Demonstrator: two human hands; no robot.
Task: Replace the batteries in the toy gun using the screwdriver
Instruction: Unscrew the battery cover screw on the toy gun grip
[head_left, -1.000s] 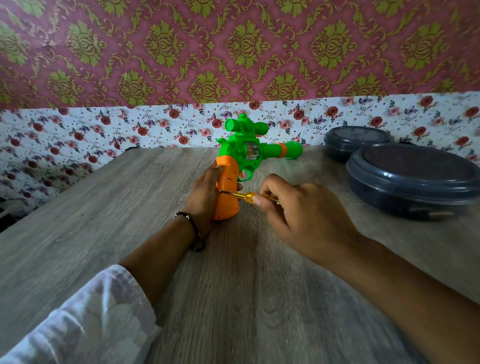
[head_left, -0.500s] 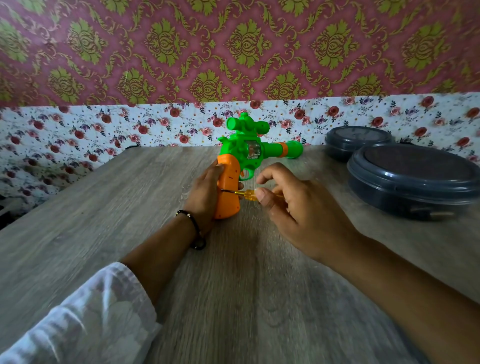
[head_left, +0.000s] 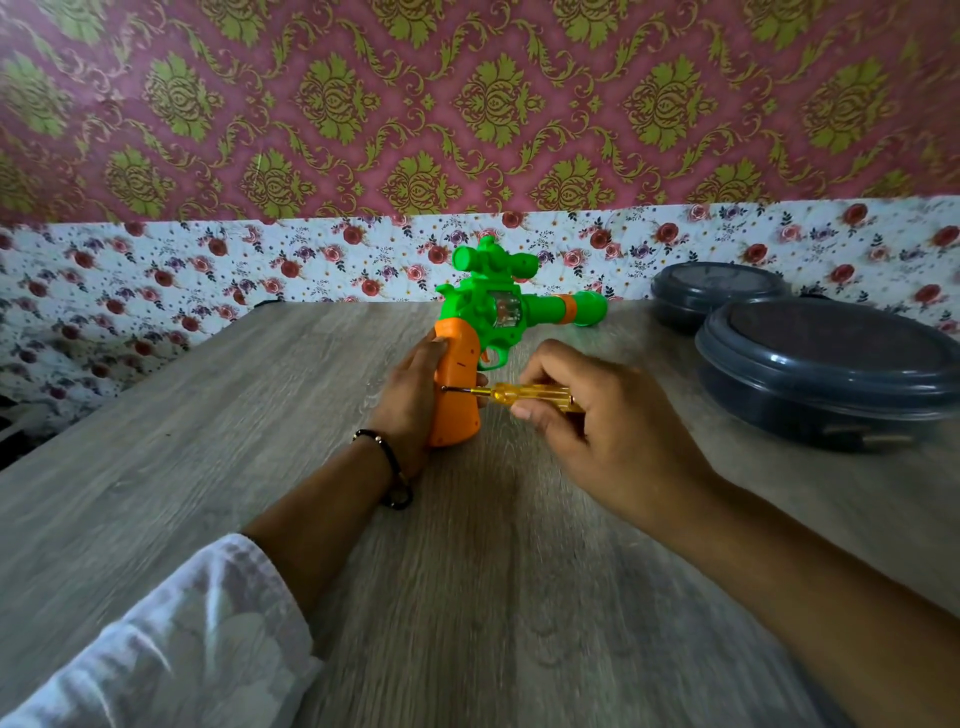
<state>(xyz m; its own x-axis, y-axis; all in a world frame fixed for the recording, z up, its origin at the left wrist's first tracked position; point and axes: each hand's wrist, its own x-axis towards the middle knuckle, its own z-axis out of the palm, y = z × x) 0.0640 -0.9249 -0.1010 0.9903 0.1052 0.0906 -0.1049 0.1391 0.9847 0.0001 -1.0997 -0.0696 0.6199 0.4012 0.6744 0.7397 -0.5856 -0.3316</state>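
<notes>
The left hand (head_left: 415, 400) grips the toy gun (head_left: 467, 364) upright mid-table (head_left: 260, 467), so the right hand (head_left: 587, 431), holding the screwdriver (head_left: 519, 395), meets the grip's screw squarely.

1. Gun (head_left: 493, 317): glossy green and orange plastic.
2. Screwdriver (head_left: 524, 393): clear yellow plastic handle, thin metal shaft.
3. Table (head_left: 260, 415): matt grey wood grain.
4. Tubs (head_left: 831, 374): smooth dark plastic.
5. Sleeve (head_left: 182, 639): thin white cloth.

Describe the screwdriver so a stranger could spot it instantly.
Start at the wooden table, mid-way back, where the toy gun stands on its orange grip. The screwdriver lies level, its tip at that grip, held by the right hand. Only it has a clear yellow handle.
</notes>
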